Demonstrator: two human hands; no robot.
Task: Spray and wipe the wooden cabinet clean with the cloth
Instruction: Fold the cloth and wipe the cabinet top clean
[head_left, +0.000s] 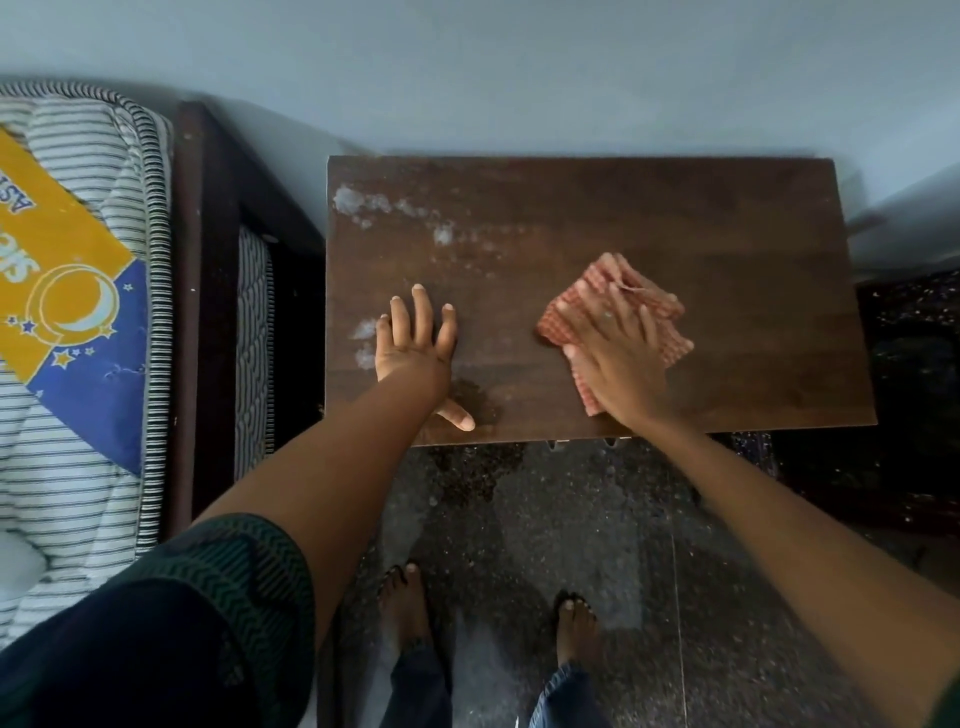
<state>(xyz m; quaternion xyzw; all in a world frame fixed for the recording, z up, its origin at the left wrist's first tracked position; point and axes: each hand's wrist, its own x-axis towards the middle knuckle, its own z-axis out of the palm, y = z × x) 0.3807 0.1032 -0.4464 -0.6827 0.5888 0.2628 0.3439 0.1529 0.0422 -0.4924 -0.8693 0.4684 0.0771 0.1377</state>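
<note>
The dark wooden cabinet top (727, 249) fills the middle of the view, seen from above. White foamy spray patches (363, 205) lie near its far left corner and by its left edge. My right hand (615, 358) lies flat on a folded pink checked cloth (631, 291), pressing it onto the wood right of centre. My left hand (415, 340) rests flat on the wood near the left front, fingers spread, holding nothing. No spray bottle is in view.
A bed with a striped mattress (78, 364) and dark wooden frame (202, 291) stands close on the left. A pale wall (519, 78) runs behind the cabinet. My bare feet (405, 603) stand on the speckled stone floor (649, 571).
</note>
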